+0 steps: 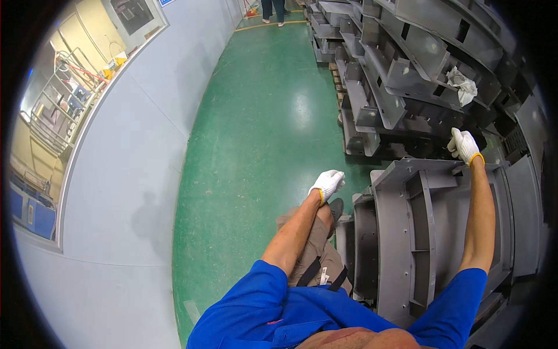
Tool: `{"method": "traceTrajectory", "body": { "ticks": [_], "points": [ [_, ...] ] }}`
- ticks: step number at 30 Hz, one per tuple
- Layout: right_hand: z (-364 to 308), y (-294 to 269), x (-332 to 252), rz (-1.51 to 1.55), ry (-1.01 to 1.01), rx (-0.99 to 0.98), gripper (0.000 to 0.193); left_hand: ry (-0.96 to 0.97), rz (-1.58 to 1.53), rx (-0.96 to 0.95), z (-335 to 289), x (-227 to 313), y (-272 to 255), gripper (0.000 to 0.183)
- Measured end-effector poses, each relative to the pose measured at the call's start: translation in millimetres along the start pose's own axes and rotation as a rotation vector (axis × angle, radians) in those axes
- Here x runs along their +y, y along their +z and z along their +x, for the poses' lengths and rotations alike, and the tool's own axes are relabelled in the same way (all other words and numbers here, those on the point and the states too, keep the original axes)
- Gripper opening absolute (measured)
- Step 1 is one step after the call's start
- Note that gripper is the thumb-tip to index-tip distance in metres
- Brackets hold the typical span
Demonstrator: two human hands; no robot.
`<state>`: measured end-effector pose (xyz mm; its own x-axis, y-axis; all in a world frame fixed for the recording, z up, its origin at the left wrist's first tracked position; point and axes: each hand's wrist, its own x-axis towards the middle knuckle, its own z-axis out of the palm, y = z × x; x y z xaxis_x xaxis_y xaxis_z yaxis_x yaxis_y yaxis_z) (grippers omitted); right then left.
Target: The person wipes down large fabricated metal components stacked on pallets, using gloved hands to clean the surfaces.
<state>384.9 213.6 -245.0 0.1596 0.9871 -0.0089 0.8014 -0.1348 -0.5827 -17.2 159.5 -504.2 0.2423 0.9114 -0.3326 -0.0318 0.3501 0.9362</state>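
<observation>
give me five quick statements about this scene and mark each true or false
1. Both hands wear white gloves. True: the left hand and the right hand are both gloved.
2. The right hand rests at the far edge of a grey metal frame. True.
3. The left hand grips a hammer. False: it hangs over the green floor, and nothing can be seen in it.
4. A white rag lies on the stacked grey metal parts. True.
5. The floor is bare wood. False: it is shiny green, with a yellow line far off.
</observation>
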Motion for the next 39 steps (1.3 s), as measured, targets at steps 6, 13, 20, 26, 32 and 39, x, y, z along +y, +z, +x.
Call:
{"method": "traceTrajectory", "body": {
  "ticks": [6, 13, 20, 26, 32, 39],
  "points": [
    [-2, 0, -3, -0.013, 0.014, 0.006, 0.064, 0.002, 0.002, 0.003, 0, 0, 0, 0.028],
    [-1, 0, -3, -0.014, 0.035, 0.008, 0.063, 0.0, 0.006, 0.005, 0, 1, 0, 0.028],
    [-2, -1, -2, -0.029, 0.026, 0.02, 0.062, 0.003, 0.025, 0.003, -3, 3, 1, 0.028],
    [-2, -1, -5, -0.018, 0.037, -0.013, 0.067, -0.008, 0.015, 0.005, -2, 2, 0, 0.028],
    [-1, 1, 0, 0.004, 0.026, 0.008, 0.062, -0.002, 0.003, -0.003, -2, 3, 1, 0.028],
    [0, 2, 0, -0.003, 0.022, 0.02, 0.064, -0.003, -0.022, -0.001, -1, 0, 0, 0.027]
  ]
}}
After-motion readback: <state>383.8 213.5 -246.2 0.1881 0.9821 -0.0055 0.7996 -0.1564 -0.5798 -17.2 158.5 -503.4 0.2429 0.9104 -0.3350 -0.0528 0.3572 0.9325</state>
